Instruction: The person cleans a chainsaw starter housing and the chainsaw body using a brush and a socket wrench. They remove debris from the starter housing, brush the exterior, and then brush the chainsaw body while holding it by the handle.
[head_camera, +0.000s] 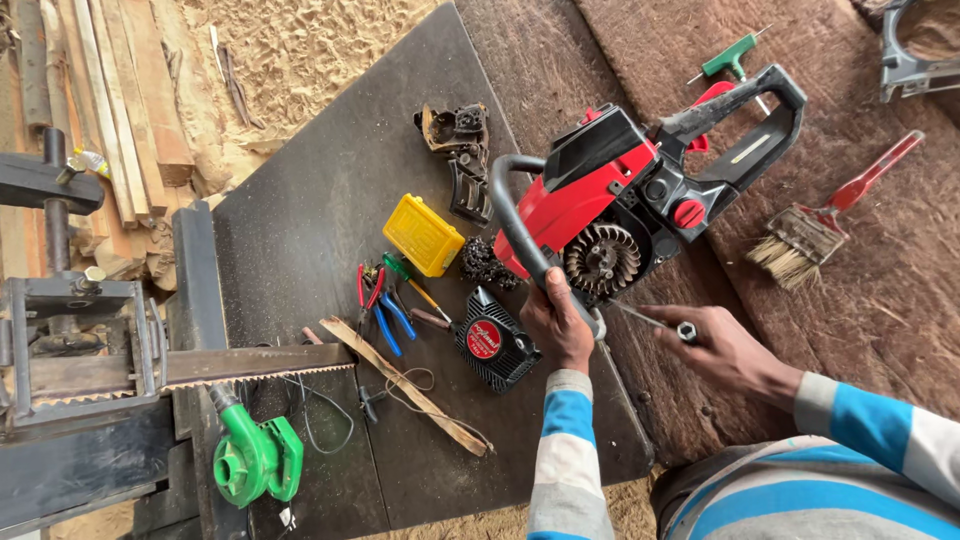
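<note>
A red and black chainsaw body (630, 190) lies on its side on the dark table (320, 200), its finned flywheel (600, 258) exposed. My left hand (560, 320) grips the grey front handle bar of the saw. My right hand (715, 345) holds a thin metal socket driver (655, 320) whose tip points at the saw's underside near the flywheel. A black starter cover with a red badge (493, 340) rests just left of my left hand.
On the table lie a yellow box (422, 234), a black engine part (460, 150), a coiled chain (485, 263), pliers and screwdrivers (385, 300), a wood strip (400, 385) and a green blower (255, 460). A brush (810, 235) and green T-handle (730, 58) lie right.
</note>
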